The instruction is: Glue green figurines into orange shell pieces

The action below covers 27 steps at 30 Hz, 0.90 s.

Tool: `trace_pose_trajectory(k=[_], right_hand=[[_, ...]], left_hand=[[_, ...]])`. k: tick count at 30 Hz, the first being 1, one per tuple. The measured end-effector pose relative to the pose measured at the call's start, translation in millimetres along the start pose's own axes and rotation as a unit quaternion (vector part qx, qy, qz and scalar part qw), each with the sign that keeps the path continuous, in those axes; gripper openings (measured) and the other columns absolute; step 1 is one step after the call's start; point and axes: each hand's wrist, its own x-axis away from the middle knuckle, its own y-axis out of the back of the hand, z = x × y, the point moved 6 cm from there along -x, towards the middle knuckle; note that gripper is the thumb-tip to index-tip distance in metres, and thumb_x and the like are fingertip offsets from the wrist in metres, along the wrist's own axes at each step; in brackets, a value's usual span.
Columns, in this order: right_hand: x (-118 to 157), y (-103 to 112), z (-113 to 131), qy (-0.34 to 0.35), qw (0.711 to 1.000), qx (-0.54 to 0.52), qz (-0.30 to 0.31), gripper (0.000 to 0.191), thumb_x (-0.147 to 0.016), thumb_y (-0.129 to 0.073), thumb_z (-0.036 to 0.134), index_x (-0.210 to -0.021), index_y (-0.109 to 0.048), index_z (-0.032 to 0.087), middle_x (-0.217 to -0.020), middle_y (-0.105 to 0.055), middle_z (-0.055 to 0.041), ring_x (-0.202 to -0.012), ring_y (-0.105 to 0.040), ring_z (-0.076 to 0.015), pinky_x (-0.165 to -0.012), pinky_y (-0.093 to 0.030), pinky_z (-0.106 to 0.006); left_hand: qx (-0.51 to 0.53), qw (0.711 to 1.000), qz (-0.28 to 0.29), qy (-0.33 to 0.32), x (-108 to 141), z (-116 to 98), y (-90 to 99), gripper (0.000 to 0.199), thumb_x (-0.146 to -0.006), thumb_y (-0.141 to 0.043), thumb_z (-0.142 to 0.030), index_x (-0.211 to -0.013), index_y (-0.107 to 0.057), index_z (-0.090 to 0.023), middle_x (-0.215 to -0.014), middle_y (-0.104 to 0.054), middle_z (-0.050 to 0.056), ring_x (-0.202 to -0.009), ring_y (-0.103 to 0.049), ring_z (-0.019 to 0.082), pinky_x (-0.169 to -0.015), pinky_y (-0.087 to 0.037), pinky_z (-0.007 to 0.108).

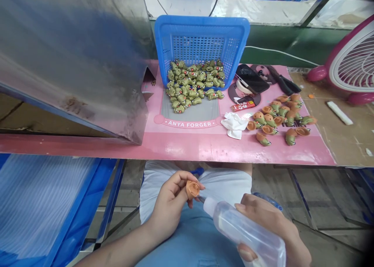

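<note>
Above my lap, my left hand point(172, 199) pinches a small orange hollow part point(193, 189) between thumb and fingers, its open side facing up. My right hand point(271, 224) is wrapped round a clear squeeze bottle point(245, 230) with a white cap. The bottle's thin tip points left and reaches the lower right edge of the orange part; whether it touches is too small to tell. On the pink mat at the right lie several joined orange and green pieces point(269, 120). Several green pieces point(189, 80) lie in and in front of a tipped blue basket point(201, 21).
A large metal housing point(73, 57) stands on the left of the pink table point(187, 144). Behind the joined pieces lie a black phone-like item point(253, 79), a red packet point(243, 105) and a white tissue point(234, 124). A pink fan point(350, 60) stands at the far right.
</note>
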Motion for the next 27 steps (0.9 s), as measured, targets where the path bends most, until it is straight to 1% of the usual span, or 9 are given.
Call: trace_pose_trajectory(k=[3, 6, 11, 14, 16, 20, 22, 25, 27], right_hand=[[-6, 3, 6, 0.004, 1.000, 0.023, 0.001, 0.023, -0.082, -0.051, 0.030, -0.098, -0.055, 0.013, -0.058, -0.050, -0.0017, -0.047, -0.049, -0.0165, -0.038, -0.037, -0.029], [-8, 4, 7, 0.004, 1.000, 0.031, -0.003, 0.023, -0.082, -0.051, 0.029, -0.097, -0.056, 0.013, -0.059, -0.052, -0.0027, -0.048, -0.051, -0.0174, -0.039, -0.041, -0.031], [-7, 4, 6, 0.012, 1.000, -0.006, -0.014, 0.022, -0.080, -0.051, 0.023, -0.098, -0.057, 0.010, -0.058, -0.049, -0.0024, -0.046, -0.048, -0.0158, -0.036, -0.038, -0.030], [-8, 6, 5, 0.004, 1.000, 0.003, -0.013, 0.021, -0.080, -0.051, 0.022, -0.097, -0.057, 0.011, -0.058, -0.050, -0.0025, -0.048, -0.050, -0.0171, -0.036, -0.039, -0.031], [-9, 7, 6, 0.011, 1.000, 0.001, -0.008, 0.021, -0.079, -0.051, 0.022, -0.096, -0.057, 0.011, -0.058, -0.051, -0.0026, -0.049, -0.051, -0.0176, -0.036, -0.040, -0.031], [-11, 7, 5, 0.030, 0.999, -0.012, -0.008, 0.021, -0.079, -0.053, 0.022, -0.094, -0.057, 0.008, -0.063, -0.054, -0.0047, -0.050, -0.051, -0.0155, -0.037, -0.041, -0.029], [-11, 7, 4, 0.028, 1.000, -0.007, -0.010, 0.020, -0.080, -0.052, 0.020, -0.094, -0.057, 0.007, -0.065, -0.055, -0.0053, -0.052, -0.052, -0.0154, -0.039, -0.043, -0.029], [-12, 6, 3, 0.020, 1.000, 0.004, -0.005, 0.019, -0.080, -0.052, 0.021, -0.094, -0.056, 0.008, -0.065, -0.055, -0.0047, -0.054, -0.054, -0.0169, -0.041, -0.044, -0.031], [-13, 6, 4, 0.022, 1.000, 0.009, -0.008, 0.018, -0.080, -0.052, 0.021, -0.092, -0.056, 0.009, -0.062, -0.053, -0.0038, -0.053, -0.054, -0.0176, -0.040, -0.043, -0.031]], left_hand=[[-0.002, 1.000, -0.006, -0.006, 0, -2, 0.3, 0.004, -0.081, -0.053, -0.013, -0.083, -0.054, -0.016, -0.081, -0.065, 0.003, -0.060, -0.054, 0.009, -0.050, -0.039, 0.018], [-0.005, 1.000, -0.012, -0.006, 0, -2, 0.0, 0.004, -0.081, -0.052, -0.014, -0.083, -0.053, -0.016, -0.081, -0.065, 0.003, -0.061, -0.055, 0.009, -0.051, -0.039, 0.018], [-0.001, 1.000, -0.017, -0.005, 0, -3, -0.3, 0.002, -0.081, -0.053, -0.016, -0.083, -0.054, -0.017, -0.081, -0.065, 0.003, -0.062, -0.056, 0.009, -0.051, -0.039, 0.018], [-0.003, 1.000, -0.025, -0.006, 0, -3, 0.6, 0.002, -0.081, -0.054, -0.017, -0.082, -0.054, -0.016, -0.081, -0.064, 0.003, -0.061, -0.056, 0.009, -0.050, -0.039, 0.018], [-0.003, 1.000, -0.028, -0.007, 0, -2, 1.1, 0.002, -0.081, -0.055, -0.018, -0.082, -0.054, -0.016, -0.081, -0.063, 0.003, -0.061, -0.056, 0.009, -0.050, -0.039, 0.018], [-0.001, 1.000, -0.030, -0.007, -1, -2, 1.8, 0.002, -0.081, -0.055, -0.018, -0.083, -0.054, -0.016, -0.080, -0.062, 0.001, -0.060, -0.055, 0.008, -0.051, -0.040, 0.018], [-0.001, 0.999, -0.032, -0.005, 0, -2, 2.1, 0.002, -0.081, -0.055, -0.017, -0.083, -0.054, -0.017, -0.080, -0.062, 0.001, -0.060, -0.055, 0.008, -0.051, -0.040, 0.018], [0.002, 0.999, -0.037, 0.004, 0, -3, 2.7, 0.003, -0.080, -0.055, -0.016, -0.082, -0.054, -0.017, -0.080, -0.062, 0.002, -0.059, -0.055, 0.008, -0.050, -0.039, 0.018], [0.004, 0.999, -0.041, 0.009, 0, -2, 3.0, 0.003, -0.079, -0.055, -0.015, -0.082, -0.054, -0.016, -0.079, -0.062, 0.002, -0.059, -0.055, 0.008, -0.050, -0.039, 0.018]])
